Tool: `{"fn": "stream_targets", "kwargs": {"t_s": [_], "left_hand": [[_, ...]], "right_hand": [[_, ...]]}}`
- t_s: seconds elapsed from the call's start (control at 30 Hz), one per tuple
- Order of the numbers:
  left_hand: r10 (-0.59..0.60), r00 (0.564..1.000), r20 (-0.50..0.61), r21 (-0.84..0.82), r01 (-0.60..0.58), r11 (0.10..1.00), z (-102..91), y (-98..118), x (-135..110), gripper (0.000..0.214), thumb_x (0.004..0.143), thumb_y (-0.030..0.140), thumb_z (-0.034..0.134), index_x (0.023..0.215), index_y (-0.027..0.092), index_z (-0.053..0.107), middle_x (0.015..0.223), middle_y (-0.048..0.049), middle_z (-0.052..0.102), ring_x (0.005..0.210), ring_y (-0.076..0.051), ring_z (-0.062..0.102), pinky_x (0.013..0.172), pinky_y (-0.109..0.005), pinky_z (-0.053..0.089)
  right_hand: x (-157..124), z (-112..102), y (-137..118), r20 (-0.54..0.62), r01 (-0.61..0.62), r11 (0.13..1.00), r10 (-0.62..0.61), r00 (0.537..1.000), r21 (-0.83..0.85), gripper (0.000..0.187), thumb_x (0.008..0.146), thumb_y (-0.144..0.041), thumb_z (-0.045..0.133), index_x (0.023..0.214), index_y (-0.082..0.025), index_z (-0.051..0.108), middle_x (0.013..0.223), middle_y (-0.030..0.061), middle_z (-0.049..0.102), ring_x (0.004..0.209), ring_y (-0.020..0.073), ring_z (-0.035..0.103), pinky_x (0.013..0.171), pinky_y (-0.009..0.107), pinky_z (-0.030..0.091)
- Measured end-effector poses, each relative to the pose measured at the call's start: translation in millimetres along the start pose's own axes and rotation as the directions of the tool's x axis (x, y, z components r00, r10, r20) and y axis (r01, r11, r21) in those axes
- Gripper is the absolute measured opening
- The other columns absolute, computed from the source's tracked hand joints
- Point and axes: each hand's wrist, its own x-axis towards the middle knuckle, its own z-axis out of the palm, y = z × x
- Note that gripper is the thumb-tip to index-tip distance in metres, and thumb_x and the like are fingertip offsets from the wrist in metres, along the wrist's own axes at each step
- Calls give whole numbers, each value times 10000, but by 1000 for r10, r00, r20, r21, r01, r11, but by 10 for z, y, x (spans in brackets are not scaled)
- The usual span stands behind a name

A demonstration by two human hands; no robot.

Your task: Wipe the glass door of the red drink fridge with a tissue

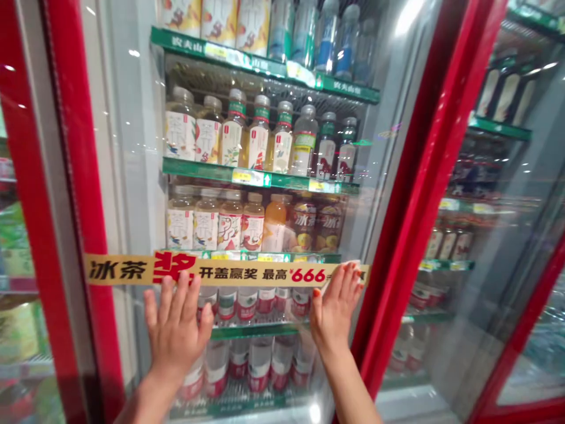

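A long tan sticker strip (229,273) with black and red lettering runs across the glass door (132,194) of a red-framed drinks fridge. My left hand (176,330) is open, its fingers spread against the glass with the tips at the strip's lower edge, below the large red character. Near the strip's right end, my right hand (336,309) presses a white cloth or tissue (327,285) flat over the lettering. Its fingers lie close together with orange-red nails. Most of the white piece is hidden under the palm and fingers.
Behind the glass stand rows of bottled drinks (233,132) on shelves with green label rails (198,166). A thick red door frame (410,200) rises to the right, another red frame (83,194) to the left. A further fridge with dark bottles (505,88) stands at the right.
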Motion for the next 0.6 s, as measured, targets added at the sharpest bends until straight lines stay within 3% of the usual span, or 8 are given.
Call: {"fn": "stream_targets", "kwargs": {"t_s": [0.07,0.13,0.23,0.3,0.37,0.47,0.53,0.6], "left_hand": [[12,1000,-1,-3,-12,1000,-10,0,7,884,979,217,686,1762,228,276,1844,-83,270,1758,-261,164,1468,-527,73],[22,1000,-14,-4,-22,1000,-17,0,18,890,975,215,689,1763,234,277,1845,-77,272,1753,-266,181,1469,-519,82],[19,999,-28,3,-19,1000,-13,5,30,896,972,216,687,1766,252,274,1849,-61,266,1749,-266,195,1471,-508,88],[22,999,-29,8,-21,1000,-1,14,32,896,969,213,687,1765,247,277,1850,-61,265,1750,-265,195,1472,-511,90],[29,999,-37,13,-29,1000,11,20,32,892,967,208,689,1762,230,285,1849,-68,268,1751,-265,191,1473,-509,89],[23,999,-34,20,-22,1000,14,14,22,894,967,208,694,1761,227,283,1848,-73,268,1753,-263,188,1471,-511,89],[17,1000,-20,15,-17,1000,7,-1,10,901,967,211,695,1764,234,274,1848,-75,267,1753,-265,188,1470,-521,90],[20,1000,-17,10,-19,1000,-1,-17,1,898,969,211,693,1764,243,275,1848,-73,269,1752,-267,191,1468,-526,89]], "right_hand": [[-78,33,-163,8,54,999,-54,999,2,875,1087,-445,454,1779,-51,91,1861,215,113,1755,371,5,1381,743,184],[-312,2,-271,23,292,956,-293,956,23,847,1057,-490,497,1788,-160,228,1864,72,221,1759,309,79,1439,590,133],[-607,-91,-120,3,459,888,-459,888,29,799,1037,-469,507,1783,-282,292,1850,-81,239,1749,210,144,1449,395,120],[-564,-108,94,-11,321,947,-321,947,0,840,1048,-404,507,1797,-183,198,1873,38,158,1756,260,100,1451,505,118],[-346,-68,198,-17,52,999,-52,999,17,850,1083,-374,451,1794,-107,68,1873,173,72,1757,344,37,1404,706,158],[-50,40,-55,-9,-180,981,181,983,74,839,1110,-415,380,1789,-102,0,1862,242,68,1751,408,1,1311,853,221],[-76,71,-393,1,-6,998,5,1000,61,848,1090,-479,429,1789,-97,139,1852,225,191,1749,412,49,1351,805,180],[-285,35,-660,17,253,966,-254,967,55,770,1067,-567,443,1755,-230,362,1844,43,317,1754,317,110,1433,600,153]]}}
